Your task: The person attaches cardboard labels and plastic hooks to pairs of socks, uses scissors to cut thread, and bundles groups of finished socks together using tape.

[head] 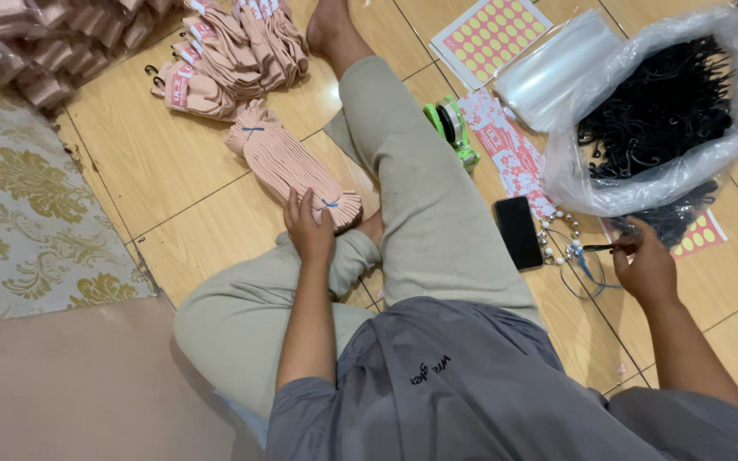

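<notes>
I sit on a tiled floor with my legs folded. My left hand (307,226) rests on the near end of a tied bundle of peach-pink socks (288,160) lying beside my knee. My right hand (642,265) pinches a small black plastic hook (601,248) just below a clear plastic bag of black hooks (655,119). Past the bundle lies a heap of pink socks with hooks and labels fitted (228,51).
A black phone (518,231) lies by my right knee, with a beaded cord (561,243) next to it. A green tape dispenser (452,126), sticker sheets (490,34), clear bags (553,68) and packed socks (36,47) surround me. A patterned mat (27,213) is at left.
</notes>
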